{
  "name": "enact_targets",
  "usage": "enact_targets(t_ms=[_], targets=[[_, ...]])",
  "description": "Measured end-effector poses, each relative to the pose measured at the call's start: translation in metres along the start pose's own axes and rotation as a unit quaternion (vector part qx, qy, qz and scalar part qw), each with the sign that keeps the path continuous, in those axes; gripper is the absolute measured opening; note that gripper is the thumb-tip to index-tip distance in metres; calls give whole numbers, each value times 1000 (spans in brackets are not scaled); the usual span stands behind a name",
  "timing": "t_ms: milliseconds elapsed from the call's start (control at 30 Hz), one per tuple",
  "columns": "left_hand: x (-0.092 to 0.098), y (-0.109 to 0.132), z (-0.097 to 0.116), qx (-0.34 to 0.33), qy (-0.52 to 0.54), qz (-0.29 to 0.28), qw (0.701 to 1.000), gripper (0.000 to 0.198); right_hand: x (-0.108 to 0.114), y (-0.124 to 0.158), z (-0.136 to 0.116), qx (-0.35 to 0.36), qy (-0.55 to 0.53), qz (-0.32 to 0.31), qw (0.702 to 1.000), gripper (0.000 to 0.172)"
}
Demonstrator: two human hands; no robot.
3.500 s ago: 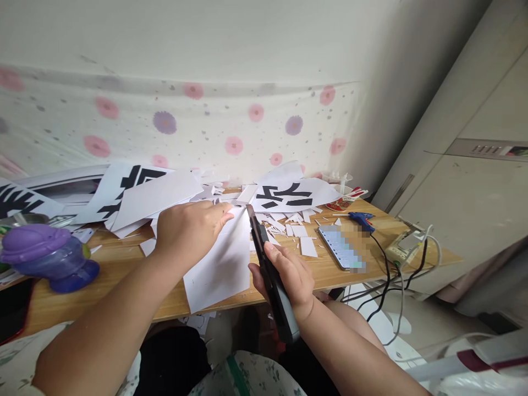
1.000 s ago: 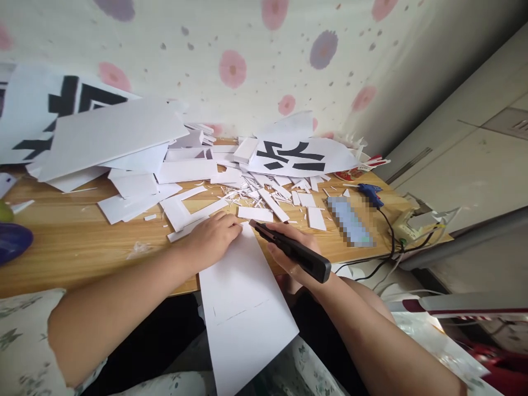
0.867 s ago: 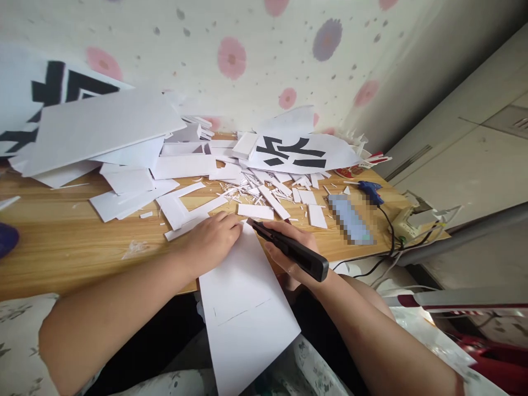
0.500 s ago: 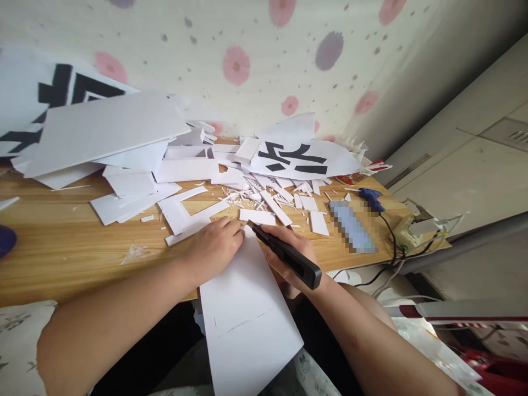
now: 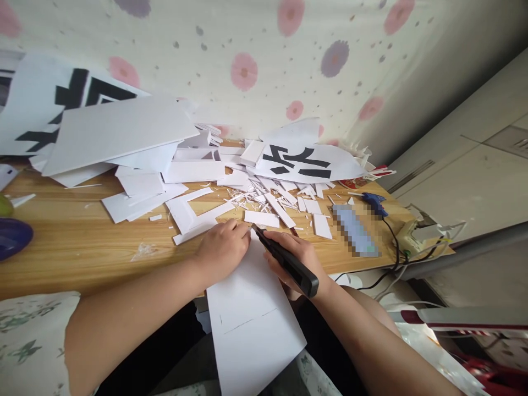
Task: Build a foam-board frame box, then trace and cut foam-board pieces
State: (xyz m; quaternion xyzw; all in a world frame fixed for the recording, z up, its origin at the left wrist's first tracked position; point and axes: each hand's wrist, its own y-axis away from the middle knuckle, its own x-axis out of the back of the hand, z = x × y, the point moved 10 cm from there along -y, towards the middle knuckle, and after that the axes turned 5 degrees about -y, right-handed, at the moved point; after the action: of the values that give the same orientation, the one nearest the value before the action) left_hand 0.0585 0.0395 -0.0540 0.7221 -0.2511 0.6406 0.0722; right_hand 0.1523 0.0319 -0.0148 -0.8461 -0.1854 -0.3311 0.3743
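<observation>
A long white board point(image 5: 258, 324) with thin pencil lines extends from the table edge down over my lap. On its upper left part rests my left hand point(image 5: 225, 247), its fingers curled together near the top edge; whether they pinch anything is hidden. My right hand point(image 5: 295, 256) is wrapped round a black cutter knife point(image 5: 291, 264). The knife's tip is at the top end of the board, just right of my left fingers, and its handle slants down to the right.
White scraps point(image 5: 264, 198) and cut pieces lie beyond my hands. Large white sheets point(image 5: 119, 129) are stacked at the back left. A blue glue gun point(image 5: 374, 203) with a cable lies right, near a power strip point(image 5: 412, 236). A blue object point(image 5: 14, 239) sits far left.
The view has shifted a little, so the table things appear farther right. Both hands stay at the board's top end, and the knife handle's rear end sits slightly lower.
</observation>
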Motion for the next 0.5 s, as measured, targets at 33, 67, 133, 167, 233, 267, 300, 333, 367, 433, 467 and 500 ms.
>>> enact_targets(t_ms=[33, 67, 133, 167, 233, 267, 300, 333, 367, 433, 467, 500], targets=[[0, 0, -1, 5, 0, -1, 1000, 30, 0, 1, 0, 1, 0, 0, 1000, 28], [-1, -1, -1, 9, 0, -2, 1000, 30, 0, 1, -1, 0, 1, 1, 1000, 28], [-2, -2, -2, 15, 1, -4, 1000, 30, 0, 3, -2, 3, 1, 6, 1000, 27], [-3, -2, -2, 17, 2, -6, 1000, 29, 0, 4, -3, 7, 2, 6, 1000, 27], [-5, -2, -2, 20, 3, -10, 1000, 29, -1, 6, -6, 15, 7, 5, 1000, 28], [-5, -2, -2, 21, 4, -13, 1000, 30, -2, 7, -7, 18, 11, 1, 1000, 28], [-6, -2, -2, 23, 4, -17, 1000, 31, -2, 8, -7, 19, 14, -2, 1000, 29], [-7, -2, -3, 24, 3, -21, 999, 32, -3, 9, -8, 19, 15, -6, 1000, 29], [-7, -2, -3, 25, 3, -25, 999, 33, -3, 11, -9, 20, 15, -7, 1000, 30], [-7, -2, -2, 25, 2, -33, 999, 32, -2, 13, -10, 24, 13, -5, 1000, 30], [-7, -1, -2, 24, 2, -37, 999, 30, -1, 14, -11, 26, 14, -2, 1000, 30], [-8, -1, -2, 23, 2, -40, 999, 29, -1, 15, -12, 27, 18, -1, 999, 30]])
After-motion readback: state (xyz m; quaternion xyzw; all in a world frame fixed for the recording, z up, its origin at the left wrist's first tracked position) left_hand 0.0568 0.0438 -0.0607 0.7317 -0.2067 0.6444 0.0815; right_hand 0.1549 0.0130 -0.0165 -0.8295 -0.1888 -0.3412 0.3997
